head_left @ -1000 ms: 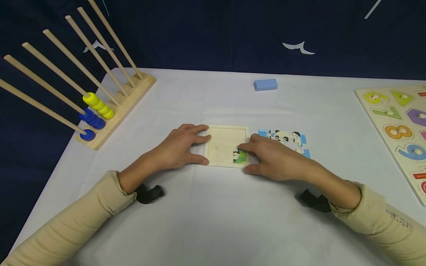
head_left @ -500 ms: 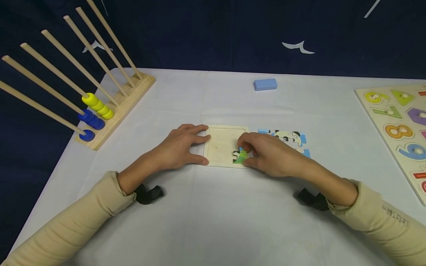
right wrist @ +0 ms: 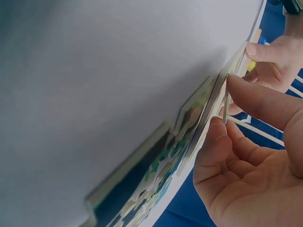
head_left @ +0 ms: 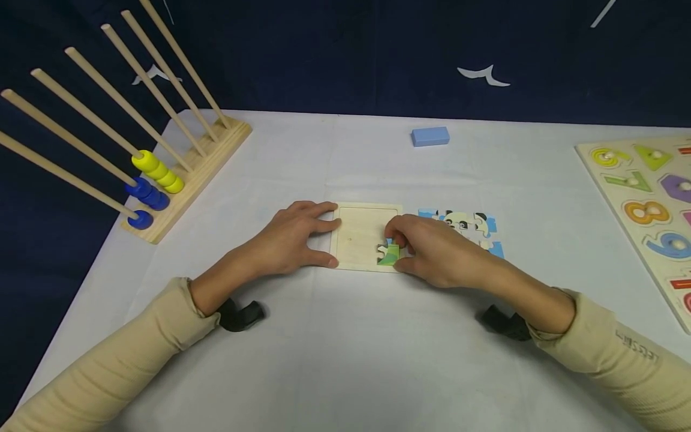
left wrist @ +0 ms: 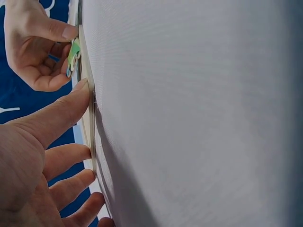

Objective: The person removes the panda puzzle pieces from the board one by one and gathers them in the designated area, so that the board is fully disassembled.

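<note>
A wooden puzzle tray (head_left: pixel 358 237) lies flat on the white cloth. My left hand (head_left: pixel 288 240) rests against its left edge, fingers spread; in the left wrist view the thumb and fingertips touch the rim. Over the tray's lower right corner, my right hand (head_left: pixel 434 249) pinches a green, white and blue jigsaw piece (head_left: pixel 388 253) between thumb and curled fingers. In the right wrist view the piece (right wrist: pixel 226 105) stands tilted on edge above the tray. Right of the tray, joined panda jigsaw pieces (head_left: pixel 480 225) lie partly hidden by my right hand.
An abacus stand (head_left: pixel 194 180) with rods and yellow and blue beads is at the left. Behind the tray sits a blue block (head_left: pixel 430 137). At the right lies a shape and number board (head_left: pixel 642 210). A dark curtain (head_left: pixel 345 54) hangs behind the table.
My right hand's fingers have curled from touching the piece in the corner to pinching it, and its edge has lifted. The left hand stays against the tray.
</note>
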Action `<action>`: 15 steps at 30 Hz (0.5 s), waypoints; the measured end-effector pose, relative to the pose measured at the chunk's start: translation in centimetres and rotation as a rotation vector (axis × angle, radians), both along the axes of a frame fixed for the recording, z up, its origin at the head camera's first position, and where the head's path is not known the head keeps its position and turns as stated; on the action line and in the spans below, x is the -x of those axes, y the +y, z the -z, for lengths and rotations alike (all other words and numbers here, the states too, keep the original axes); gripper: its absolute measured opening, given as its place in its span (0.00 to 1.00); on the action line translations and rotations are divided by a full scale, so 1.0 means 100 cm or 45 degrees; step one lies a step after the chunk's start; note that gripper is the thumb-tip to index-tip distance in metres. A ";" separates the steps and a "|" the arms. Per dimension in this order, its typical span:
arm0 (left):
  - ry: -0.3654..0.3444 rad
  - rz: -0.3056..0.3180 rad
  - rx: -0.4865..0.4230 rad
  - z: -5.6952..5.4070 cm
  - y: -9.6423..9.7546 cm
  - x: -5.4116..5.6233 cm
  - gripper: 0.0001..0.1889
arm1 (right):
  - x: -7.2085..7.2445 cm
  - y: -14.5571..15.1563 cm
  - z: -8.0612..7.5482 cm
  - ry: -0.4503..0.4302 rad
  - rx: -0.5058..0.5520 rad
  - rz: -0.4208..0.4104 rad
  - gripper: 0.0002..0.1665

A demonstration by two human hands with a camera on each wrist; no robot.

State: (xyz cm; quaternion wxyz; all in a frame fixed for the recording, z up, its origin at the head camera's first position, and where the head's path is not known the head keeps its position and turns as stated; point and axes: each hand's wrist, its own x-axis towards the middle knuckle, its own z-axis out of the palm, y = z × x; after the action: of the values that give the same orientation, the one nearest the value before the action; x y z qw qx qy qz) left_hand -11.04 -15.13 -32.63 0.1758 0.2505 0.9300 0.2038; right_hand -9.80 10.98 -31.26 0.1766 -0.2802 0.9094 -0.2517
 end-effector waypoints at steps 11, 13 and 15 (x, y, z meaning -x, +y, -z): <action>0.003 0.002 -0.011 0.000 -0.001 0.000 0.37 | 0.001 0.001 0.001 0.052 0.002 0.004 0.19; 0.003 0.003 -0.011 0.000 -0.001 -0.001 0.37 | 0.001 0.001 0.000 0.052 0.005 0.009 0.19; 0.004 0.005 -0.016 0.000 -0.001 -0.001 0.37 | 0.001 0.002 0.000 0.054 0.009 0.012 0.19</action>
State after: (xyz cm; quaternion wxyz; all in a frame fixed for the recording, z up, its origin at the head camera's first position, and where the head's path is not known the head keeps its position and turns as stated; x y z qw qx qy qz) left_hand -10.98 -15.22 -32.66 0.1732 0.2536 0.9285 0.2087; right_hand -9.86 11.15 -31.29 0.1552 -0.2819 0.9133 -0.2495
